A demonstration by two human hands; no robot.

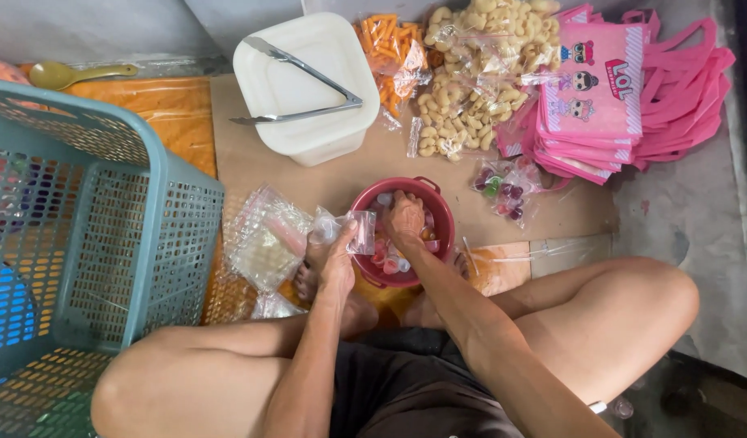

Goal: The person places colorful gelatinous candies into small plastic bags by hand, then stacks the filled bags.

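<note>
I sit cross-legged on the floor. My left hand (334,258) holds a small clear plastic bag (353,229) open beside a dark red bowl (438,209). Inside the bowl lie several small coloured jelly cups (389,259). My right hand (406,217) reaches down into that bowl, its fingers among the cups; whether it grips one is hidden. A heap of empty clear bags (268,239) lies just left of my left hand.
A teal mesh basket (89,219) stands at the left. Behind the bowl sit a white lidded tub (308,89) with metal tongs (304,77), bags of orange and beige snacks (471,73), a filled jelly bag (507,186) and stacked pink tote bags (617,97). A yellow spoon (65,75) lies far left.
</note>
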